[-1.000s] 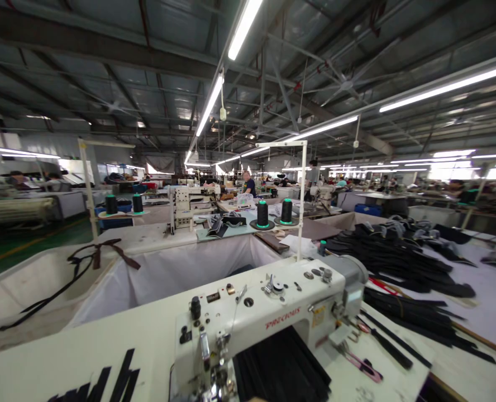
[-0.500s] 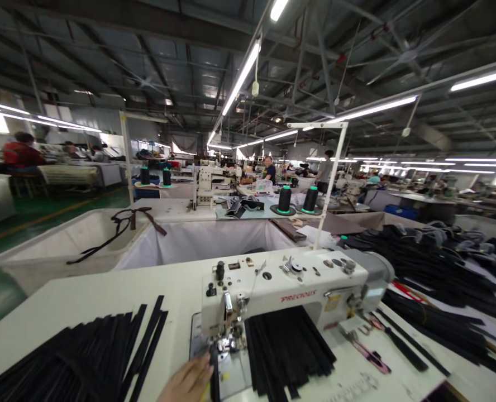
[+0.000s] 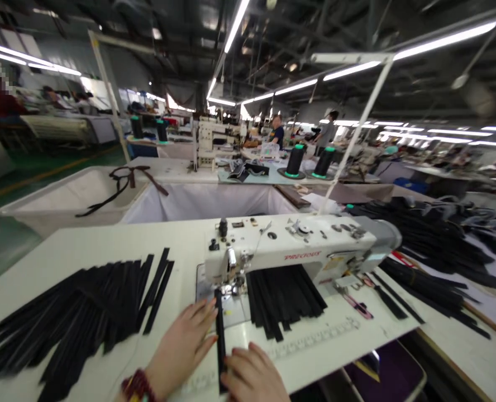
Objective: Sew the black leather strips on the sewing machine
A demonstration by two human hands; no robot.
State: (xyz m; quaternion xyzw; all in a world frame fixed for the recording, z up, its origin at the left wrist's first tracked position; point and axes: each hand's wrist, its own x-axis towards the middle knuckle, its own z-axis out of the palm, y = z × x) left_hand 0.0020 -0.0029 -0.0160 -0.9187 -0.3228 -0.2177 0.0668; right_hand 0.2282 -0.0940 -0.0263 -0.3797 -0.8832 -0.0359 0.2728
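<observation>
A narrow black fabric strip [image 3: 220, 340] runs from under the presser foot of the white sewing machine [image 3: 290, 251] toward me. My left hand [image 3: 185, 340] lies flat to the left of it, fingers stretched toward the needle area, fingertips at the strip's edge. At the strip's near end, my right hand [image 3: 254, 374] has bent fingers closed on it from the right; its thumb is hidden. A stack of black strips [image 3: 285, 296] lies beneath the machine arm. Many more strips form a fanned pile [image 3: 89, 312] on the table's left.
Pink-handled snips [image 3: 359, 307] and a dark-handled tool [image 3: 390, 301] lie right of the machine. Behind it are a white bin [image 3: 80, 195] and thread cones [image 3: 294, 161]. Black straps [image 3: 432, 240] are heaped at right. Other people sit or stand farther off.
The view has tilted down, so the table sits higher in frame. My right hand has come into view at the strip's near end. More of my left hand and wrist shows.
</observation>
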